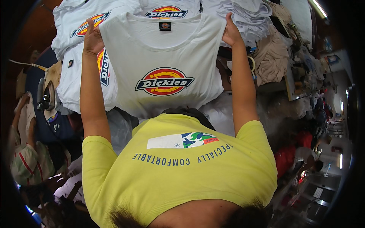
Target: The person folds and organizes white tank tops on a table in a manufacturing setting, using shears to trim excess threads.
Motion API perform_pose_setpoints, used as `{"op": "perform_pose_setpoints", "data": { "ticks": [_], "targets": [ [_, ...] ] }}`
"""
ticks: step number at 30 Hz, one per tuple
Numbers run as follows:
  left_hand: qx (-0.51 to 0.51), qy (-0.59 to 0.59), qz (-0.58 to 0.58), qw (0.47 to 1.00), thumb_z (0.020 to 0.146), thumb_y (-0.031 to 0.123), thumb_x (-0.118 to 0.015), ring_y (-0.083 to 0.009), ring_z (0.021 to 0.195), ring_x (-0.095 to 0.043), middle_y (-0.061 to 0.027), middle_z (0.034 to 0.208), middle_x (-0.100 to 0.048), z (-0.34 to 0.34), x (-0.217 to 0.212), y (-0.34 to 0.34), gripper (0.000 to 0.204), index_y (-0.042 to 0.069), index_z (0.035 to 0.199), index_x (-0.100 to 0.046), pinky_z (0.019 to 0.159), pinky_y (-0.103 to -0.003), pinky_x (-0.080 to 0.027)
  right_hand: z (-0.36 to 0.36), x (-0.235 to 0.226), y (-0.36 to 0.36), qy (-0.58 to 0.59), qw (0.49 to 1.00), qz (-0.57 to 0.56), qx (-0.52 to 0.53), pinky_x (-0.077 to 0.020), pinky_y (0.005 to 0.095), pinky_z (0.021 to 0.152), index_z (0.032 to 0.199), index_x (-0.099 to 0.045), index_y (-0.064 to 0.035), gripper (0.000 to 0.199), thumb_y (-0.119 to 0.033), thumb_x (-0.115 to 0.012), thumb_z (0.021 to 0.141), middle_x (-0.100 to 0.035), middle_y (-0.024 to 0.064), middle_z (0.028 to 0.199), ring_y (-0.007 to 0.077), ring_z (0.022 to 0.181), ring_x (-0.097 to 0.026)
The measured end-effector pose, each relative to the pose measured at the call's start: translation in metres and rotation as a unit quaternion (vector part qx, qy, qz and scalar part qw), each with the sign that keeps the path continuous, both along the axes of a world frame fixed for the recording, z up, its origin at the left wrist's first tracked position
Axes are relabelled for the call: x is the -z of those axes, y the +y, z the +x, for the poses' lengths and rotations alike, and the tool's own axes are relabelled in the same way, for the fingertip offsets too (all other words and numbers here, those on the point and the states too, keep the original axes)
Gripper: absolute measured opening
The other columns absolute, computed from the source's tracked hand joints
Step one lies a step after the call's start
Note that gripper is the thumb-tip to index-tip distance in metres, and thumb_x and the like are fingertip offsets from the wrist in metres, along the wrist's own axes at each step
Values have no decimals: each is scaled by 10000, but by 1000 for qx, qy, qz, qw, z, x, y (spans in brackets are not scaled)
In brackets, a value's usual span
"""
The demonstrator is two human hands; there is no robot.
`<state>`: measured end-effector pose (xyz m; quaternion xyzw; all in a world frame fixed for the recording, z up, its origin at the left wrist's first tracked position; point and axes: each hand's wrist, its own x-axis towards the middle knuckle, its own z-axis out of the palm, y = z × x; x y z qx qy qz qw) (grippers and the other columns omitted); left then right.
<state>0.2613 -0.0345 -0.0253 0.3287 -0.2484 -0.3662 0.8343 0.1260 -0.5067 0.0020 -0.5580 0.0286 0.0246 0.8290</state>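
Stretched between my two hands is a white T-shirt [125, 57] with a red and yellow oval print on its chest and a small black label inside the neck. My left hand [93, 39] grips its left shoulder edge, thumb up. At the opposite shoulder my right hand [230, 32] holds the cloth the same way. The neckline faces away from me, and the lower part of the shirt hangs toward my body. Both arms are stretched out forward. Under and beyond it lie more white printed shirts [72, 89], partly covered by the held one.
Folded white garments [243, 15] are stacked at the far right, beside a heap of beige cloth [270, 57]. On the left, an iron [49, 91] rests on a dark blue board [62, 127]. A co-worker in a striped top [24, 163] is at the left; other people appear far right.
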Motion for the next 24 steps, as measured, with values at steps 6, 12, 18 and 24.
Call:
{"op": "perform_pose_setpoints", "data": {
  "ticks": [6,12,18,24],
  "targets": [
    [-75,9,60,995,841,670,-318,-259,1076,-556,-173,1116,-598,-6,-7,-2,829,-73,1106,-573,968,-378,-392,11,10,-11,-45,988,-143,-25,-453,335,913,1161,-504,30,474,-304,-623,846,-580,116,1128,213,1036,-564],
    [-58,-20,68,996,845,669,-307,-263,1070,-559,-176,1102,-603,-5,-14,-2,833,-80,1085,-583,960,-374,-398,27,25,-10,-72,984,-160,-8,-497,306,826,1040,-581,18,314,-123,-691,783,-623,79,1011,190,915,-603],
    [-69,-41,53,995,861,644,-304,-272,1111,-527,-176,1161,-568,-19,-24,10,817,-84,1161,-521,977,-384,-376,3,7,1,-89,991,-99,-4,-487,298,819,1050,-570,36,340,-209,-656,829,-617,84,1020,170,922,-596],
    [76,-131,-168,974,934,493,-296,-315,1283,-330,-196,1317,-431,-111,-77,41,666,-62,1292,-381,1065,-446,-222,-93,-60,-40,-160,973,-54,-157,-402,362,956,1241,-412,66,687,-491,-522,853,-486,155,1237,220,1125,-489]
  ]
}}
